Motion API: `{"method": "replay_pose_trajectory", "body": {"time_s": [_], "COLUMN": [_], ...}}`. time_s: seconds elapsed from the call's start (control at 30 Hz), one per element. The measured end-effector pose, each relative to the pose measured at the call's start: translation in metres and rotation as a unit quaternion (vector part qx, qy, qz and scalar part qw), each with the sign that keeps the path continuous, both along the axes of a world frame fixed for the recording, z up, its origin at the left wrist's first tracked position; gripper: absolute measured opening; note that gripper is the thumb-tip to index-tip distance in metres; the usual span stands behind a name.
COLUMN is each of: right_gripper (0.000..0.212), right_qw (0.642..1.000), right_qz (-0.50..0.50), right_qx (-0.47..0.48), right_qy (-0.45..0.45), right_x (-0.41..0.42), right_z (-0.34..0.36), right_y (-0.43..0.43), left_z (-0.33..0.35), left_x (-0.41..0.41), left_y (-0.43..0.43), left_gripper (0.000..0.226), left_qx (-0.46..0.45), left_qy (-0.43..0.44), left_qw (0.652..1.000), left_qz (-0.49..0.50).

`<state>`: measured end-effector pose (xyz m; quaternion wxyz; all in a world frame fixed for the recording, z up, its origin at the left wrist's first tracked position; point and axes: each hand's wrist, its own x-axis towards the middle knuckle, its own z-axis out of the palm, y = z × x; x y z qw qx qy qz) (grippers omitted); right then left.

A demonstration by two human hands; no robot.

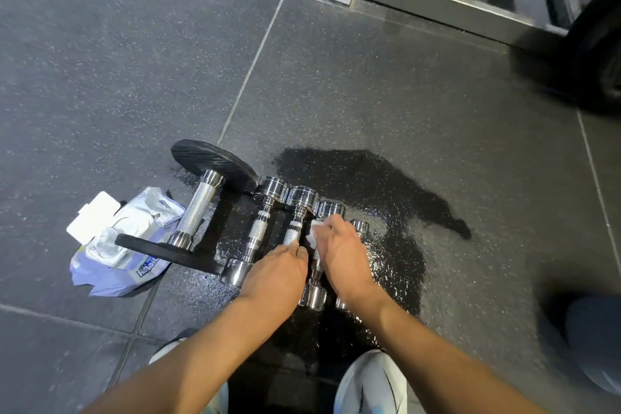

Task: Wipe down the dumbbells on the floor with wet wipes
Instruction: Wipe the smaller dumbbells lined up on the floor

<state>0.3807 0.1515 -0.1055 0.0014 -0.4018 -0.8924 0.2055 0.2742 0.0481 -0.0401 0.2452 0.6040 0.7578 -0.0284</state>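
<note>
Several chrome dumbbells lie side by side on the dark rubber floor. A bigger dumbbell with black plates point(198, 208) lies at the left of the row. My right hand point(339, 252) presses a white wet wipe point(314, 232) onto the handle of the third chrome dumbbell point(331, 210). My left hand point(280, 270) rests on the near end of the second chrome dumbbell point(299, 208), fingers curled over its handle. The first chrome dumbbell point(258, 228) lies untouched just left of my left hand. A smaller one point(359, 227) is mostly hidden behind my right hand.
An open pack of wet wipes point(117, 245) lies on the floor left of the dumbbells, lid up. The floor around the dumbbells is wet point(386, 245). A metal rack base point(437, 7) stands at the upper right. My white shoes point(373, 380) are at the bottom.
</note>
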Motion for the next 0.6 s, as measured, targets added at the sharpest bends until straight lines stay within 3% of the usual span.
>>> {"method": "replay_pose_trajectory", "body": {"time_s": [0.17, 0.27, 0.47, 0.6], "right_gripper": [0.019, 0.026, 0.028, 0.026], "right_qw": [0.990, 0.983, 0.990, 0.970], "right_qz": [0.082, 0.081, -0.064, -0.137], "right_qx": [-0.115, -0.163, -0.114, -0.139], "right_qy": [-0.029, -0.030, 0.058, 0.142], "right_x": [0.022, 0.028, 0.019, 0.019], "right_z": [0.008, 0.008, 0.002, 0.002], "right_y": [-0.029, -0.017, 0.008, -0.010], "left_z": [-0.004, -0.008, -0.008, -0.006], "left_x": [-0.004, -0.004, -0.002, -0.002], "left_y": [0.000, 0.002, -0.001, 0.001], "left_gripper": [0.068, 0.069, 0.069, 0.065], "left_qx": [-0.007, 0.000, 0.008, 0.015], "left_qy": [0.005, -0.006, -0.006, -0.013], "left_qw": [1.000, 1.000, 1.000, 1.000], "left_qz": [-0.017, -0.006, 0.001, 0.008]}}
